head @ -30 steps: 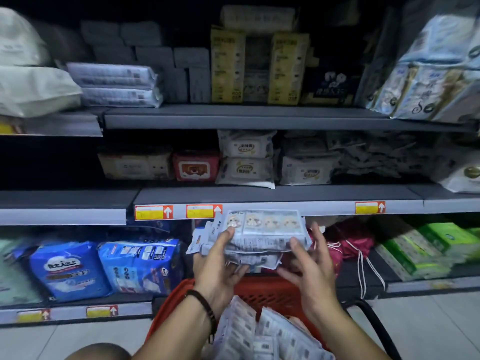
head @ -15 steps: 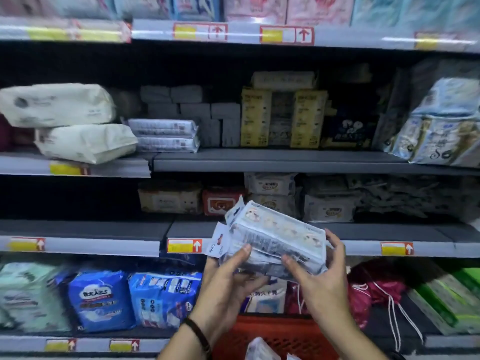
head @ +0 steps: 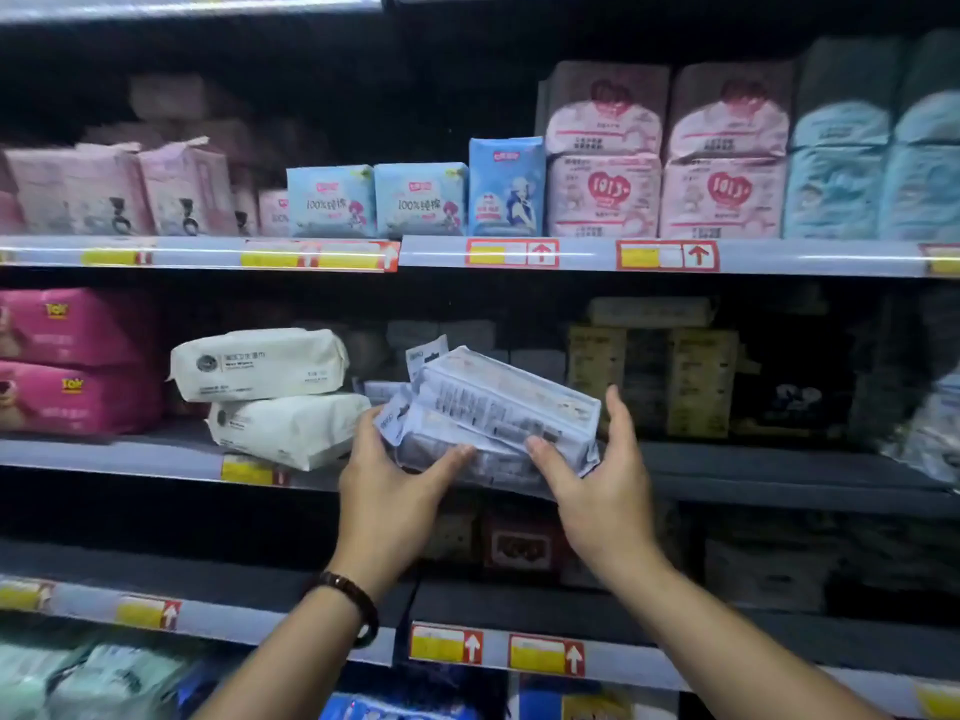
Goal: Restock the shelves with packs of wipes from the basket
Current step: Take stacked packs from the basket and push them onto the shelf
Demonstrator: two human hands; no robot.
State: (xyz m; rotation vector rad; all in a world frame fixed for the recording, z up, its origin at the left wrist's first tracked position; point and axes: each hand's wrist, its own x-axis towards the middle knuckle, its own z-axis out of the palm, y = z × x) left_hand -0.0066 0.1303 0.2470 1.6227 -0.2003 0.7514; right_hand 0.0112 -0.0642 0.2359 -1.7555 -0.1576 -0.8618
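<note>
Both hands hold a small stack of flat white-grey packs of wipes [head: 498, 407], tilted with the left end up, at the front edge of the middle shelf [head: 753, 472]. My left hand [head: 395, 480] grips the stack's lower left corner, thumb underneath. My right hand [head: 597, 475] supports its right end, fingers up behind it. More packs of the same kind [head: 382, 392] lie just behind on the shelf, mostly hidden. The basket is out of view.
Two bulky white wipe packs [head: 270, 392] lie stacked just left of the held stack, one overhanging the shelf edge. Pink packs [head: 67, 361] sit further left. Yellow boxes [head: 654, 381] stand to the right. The upper shelf [head: 571, 254] holds pink and blue packs.
Both hands have lifted the stack of wipes from above the red basket up to the middle shelf. The view has tilted upward, and the basket has dropped out of sight.
</note>
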